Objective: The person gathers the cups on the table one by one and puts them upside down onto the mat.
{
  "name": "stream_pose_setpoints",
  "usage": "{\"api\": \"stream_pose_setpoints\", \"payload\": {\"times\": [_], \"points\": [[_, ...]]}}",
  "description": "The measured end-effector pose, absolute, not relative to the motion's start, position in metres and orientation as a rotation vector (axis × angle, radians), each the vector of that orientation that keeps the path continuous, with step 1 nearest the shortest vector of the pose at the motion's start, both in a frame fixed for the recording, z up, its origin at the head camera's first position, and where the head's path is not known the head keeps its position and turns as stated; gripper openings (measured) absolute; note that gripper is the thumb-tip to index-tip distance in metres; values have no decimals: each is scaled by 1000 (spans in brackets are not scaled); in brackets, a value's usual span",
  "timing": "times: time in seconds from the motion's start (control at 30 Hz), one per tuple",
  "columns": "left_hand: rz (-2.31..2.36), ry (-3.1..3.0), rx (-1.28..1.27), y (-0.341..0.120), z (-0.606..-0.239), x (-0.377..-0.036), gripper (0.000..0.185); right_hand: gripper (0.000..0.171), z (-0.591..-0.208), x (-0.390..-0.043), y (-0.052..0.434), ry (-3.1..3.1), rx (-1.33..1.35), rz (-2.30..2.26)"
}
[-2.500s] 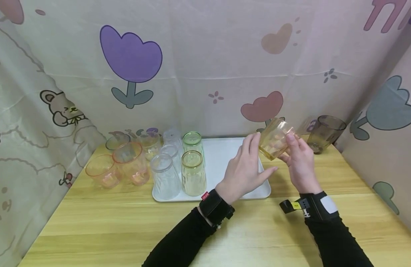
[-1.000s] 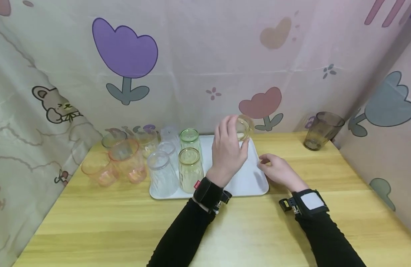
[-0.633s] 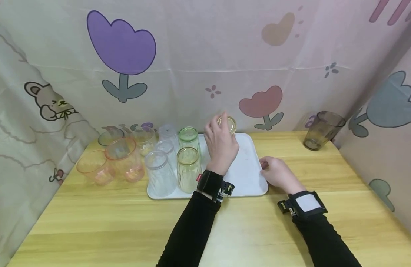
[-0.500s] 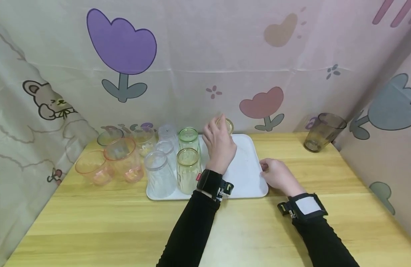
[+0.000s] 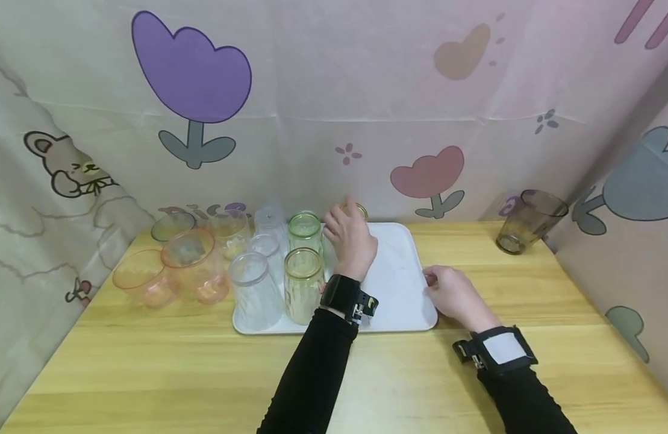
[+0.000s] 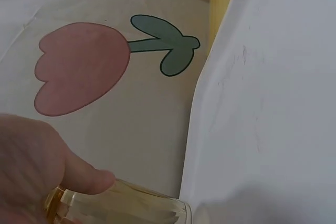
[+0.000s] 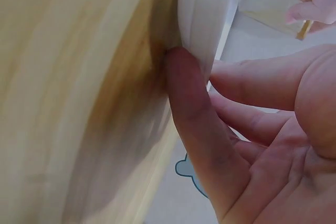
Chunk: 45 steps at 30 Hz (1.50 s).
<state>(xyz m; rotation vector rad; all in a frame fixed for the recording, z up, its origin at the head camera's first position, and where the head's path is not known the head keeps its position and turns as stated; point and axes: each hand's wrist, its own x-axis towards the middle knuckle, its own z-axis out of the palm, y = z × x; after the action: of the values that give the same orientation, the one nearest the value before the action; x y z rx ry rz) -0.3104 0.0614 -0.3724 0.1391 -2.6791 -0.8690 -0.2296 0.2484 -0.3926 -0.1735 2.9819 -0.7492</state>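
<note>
My left hand (image 5: 351, 244) grips an amber drinking glass (image 5: 362, 211), turned base up, at the back of the white tray (image 5: 399, 277). In the left wrist view my thumb lies along the side of the glass (image 6: 131, 205), its rim end close to the tray surface; the head view hides most of it behind the hand. My right hand (image 5: 457, 292) pinches the tray's right edge; the right wrist view shows a finger outside the rim (image 7: 202, 14) and the thumb against it. Left of my left hand stand an upturned green glass (image 5: 305, 229) and a yellowish glass (image 5: 303, 283).
Several upturned clear glasses (image 5: 255, 295) fill the tray's left side. Beyond it on the wooden table (image 5: 176, 361) stand orange-pink glasses (image 5: 195, 265) and other clear ones. A smoky brown glass (image 5: 530, 222) stands at the back right, near the patterned curtain (image 5: 323, 72).
The amber glass, earlier held up between both hands at the right, has gone left over the tray in my left hand and come lower. My right hand let it go and moved to the tray's edge.
</note>
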Motion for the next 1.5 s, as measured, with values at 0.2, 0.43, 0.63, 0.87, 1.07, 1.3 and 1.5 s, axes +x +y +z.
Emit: {"api": "stream_pose_setpoints", "payload": {"times": [0.2, 0.43, 0.63, 0.87, 1.07, 1.3, 1.5], "points": [[-897, -2689, 146, 57, -375, -315, 97, 41, -391, -231, 246, 3003, -185, -754], [-931, -2722, 174, 58, -382, -319, 99, 40, -393, -231, 247, 2992, -156, -740], [-988, -2703, 183, 58, -384, -318, 94, 40, -393, -229, 247, 2998, -168, -756], [-1012, -2665, 128, 57, -386, -315, 93, 40, -392, -227, 247, 2996, -159, -763], [-963, -2605, 56, 66, -374, -304, 94, 40, -390, -229, 251, 3009, -183, -748], [-783, -2448, -313, 80, -335, -262, 72, 39, -382, -234, 256, 3040, -243, -702], [-379, -2439, -657, 71, -331, -214, 31, 37, -391, -230, 250, 3000, -230, -714]]}}
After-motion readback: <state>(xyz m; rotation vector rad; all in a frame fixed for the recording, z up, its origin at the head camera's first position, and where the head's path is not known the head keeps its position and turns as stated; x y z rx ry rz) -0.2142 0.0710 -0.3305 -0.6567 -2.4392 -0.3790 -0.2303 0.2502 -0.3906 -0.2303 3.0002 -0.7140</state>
